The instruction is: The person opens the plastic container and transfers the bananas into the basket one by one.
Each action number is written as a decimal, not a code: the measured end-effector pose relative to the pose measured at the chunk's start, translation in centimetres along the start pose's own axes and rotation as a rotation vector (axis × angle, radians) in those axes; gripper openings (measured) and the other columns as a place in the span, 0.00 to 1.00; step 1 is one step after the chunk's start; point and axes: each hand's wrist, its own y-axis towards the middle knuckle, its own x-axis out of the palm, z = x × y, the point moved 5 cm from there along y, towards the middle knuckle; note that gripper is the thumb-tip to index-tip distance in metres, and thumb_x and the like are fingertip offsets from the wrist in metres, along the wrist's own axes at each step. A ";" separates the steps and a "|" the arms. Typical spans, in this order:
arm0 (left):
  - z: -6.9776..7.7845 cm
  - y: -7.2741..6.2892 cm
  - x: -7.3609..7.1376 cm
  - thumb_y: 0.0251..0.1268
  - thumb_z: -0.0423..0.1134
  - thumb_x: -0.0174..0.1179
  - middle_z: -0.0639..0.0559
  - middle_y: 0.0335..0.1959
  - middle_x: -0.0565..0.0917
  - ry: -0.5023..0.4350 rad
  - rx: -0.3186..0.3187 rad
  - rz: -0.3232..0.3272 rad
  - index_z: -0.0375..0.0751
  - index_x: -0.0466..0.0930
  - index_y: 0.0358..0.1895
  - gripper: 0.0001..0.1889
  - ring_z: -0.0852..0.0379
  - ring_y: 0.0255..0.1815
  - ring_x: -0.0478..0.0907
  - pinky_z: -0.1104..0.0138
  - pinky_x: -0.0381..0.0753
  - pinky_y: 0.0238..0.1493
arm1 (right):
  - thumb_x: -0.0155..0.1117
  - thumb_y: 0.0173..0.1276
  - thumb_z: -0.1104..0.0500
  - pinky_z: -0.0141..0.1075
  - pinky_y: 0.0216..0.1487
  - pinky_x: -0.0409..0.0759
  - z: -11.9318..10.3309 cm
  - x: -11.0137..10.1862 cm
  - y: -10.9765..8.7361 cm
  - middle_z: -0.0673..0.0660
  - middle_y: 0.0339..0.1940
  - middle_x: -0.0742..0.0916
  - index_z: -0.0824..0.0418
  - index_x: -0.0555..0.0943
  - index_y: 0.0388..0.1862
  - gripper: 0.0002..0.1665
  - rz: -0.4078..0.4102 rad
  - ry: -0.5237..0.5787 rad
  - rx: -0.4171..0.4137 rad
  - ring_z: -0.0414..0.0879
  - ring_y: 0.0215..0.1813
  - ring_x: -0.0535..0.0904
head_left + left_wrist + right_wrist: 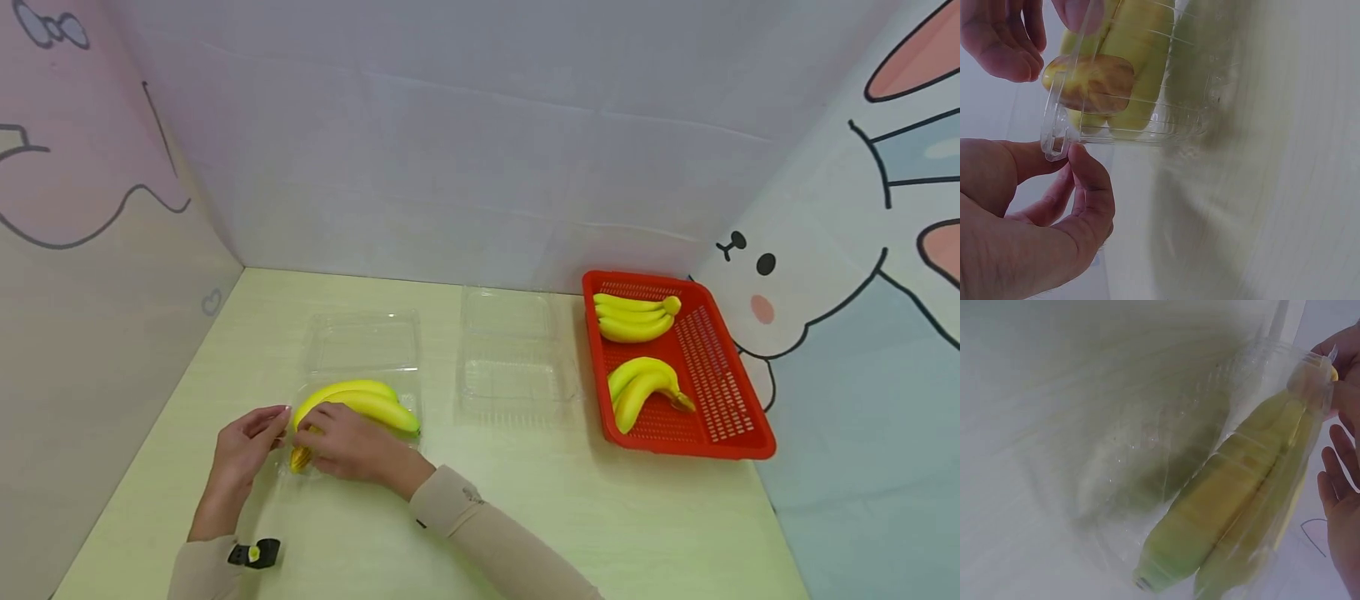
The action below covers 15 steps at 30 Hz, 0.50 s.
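A bunch of yellow bananas point(367, 404) with greenish tips lies in the base of a clear plastic clamshell box point(1191, 94), its brown stem end toward the left hand. The box's lid point(365, 343) is folded back flat behind it. At the near left corner, my left hand point(1054, 200) pinches the rim tab between thumb and index finger. My right hand point(348, 442) is over the bananas by the stem. Its fingers point(1335, 459) are loosely bent above the fruit, while the thumb reaches down at the bananas inside the wall.
To the right stands a second clear clamshell box point(513, 379) with its lid opened back. A red plastic basket point(716, 383) at the right holds two bunches, an upper one point(633, 321) and a lower one point(645, 387). Printed curtains point(465, 167) surround the table point(525, 517).
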 end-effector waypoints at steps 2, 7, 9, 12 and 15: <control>0.0 0.0 0.0 0.78 0.51 0.57 0.47 0.52 0.82 0.006 0.002 0.000 0.30 0.73 0.68 0.29 0.66 0.39 0.77 0.77 0.82 0.40 | 0.56 0.80 0.54 0.27 0.74 0.61 -0.3 0.1 0.1 0.44 0.59 0.83 0.48 0.81 0.62 0.16 0.005 -0.039 -0.017 0.41 0.65 0.73; 0.0 0.2 0.0 0.78 0.51 0.58 0.48 0.51 0.83 0.013 0.004 -0.005 0.30 0.73 0.68 0.29 0.68 0.38 0.77 0.76 0.82 0.40 | 0.53 0.83 0.52 0.29 0.75 0.61 -0.9 0.5 0.3 0.43 0.61 0.82 0.48 0.80 0.64 0.17 -0.012 -0.099 -0.036 0.41 0.67 0.73; 0.0 0.2 0.1 0.78 0.51 0.58 0.47 0.52 0.83 0.015 0.003 -0.009 0.30 0.73 0.68 0.29 0.67 0.38 0.77 0.76 0.82 0.40 | 0.52 0.84 0.51 0.30 0.75 0.61 -1.1 0.7 0.4 0.44 0.62 0.82 0.48 0.80 0.65 0.17 -0.025 -0.119 -0.037 0.41 0.67 0.73; 0.0 0.1 0.1 0.78 0.51 0.57 0.47 0.52 0.83 0.016 0.002 -0.006 0.30 0.73 0.68 0.29 0.67 0.38 0.77 0.76 0.82 0.40 | 0.50 0.85 0.52 0.31 0.76 0.61 -1.2 1.2 0.5 0.44 0.63 0.82 0.49 0.79 0.66 0.18 -0.030 -0.141 -0.041 0.41 0.68 0.73; 0.0 0.0 0.0 0.78 0.50 0.58 0.51 0.50 0.83 0.009 0.007 0.004 0.31 0.74 0.67 0.28 0.67 0.39 0.77 0.76 0.82 0.40 | 0.49 0.85 0.52 0.31 0.76 0.59 -1.2 1.6 0.6 0.44 0.65 0.82 0.49 0.78 0.69 0.19 -0.034 -0.151 -0.042 0.41 0.69 0.72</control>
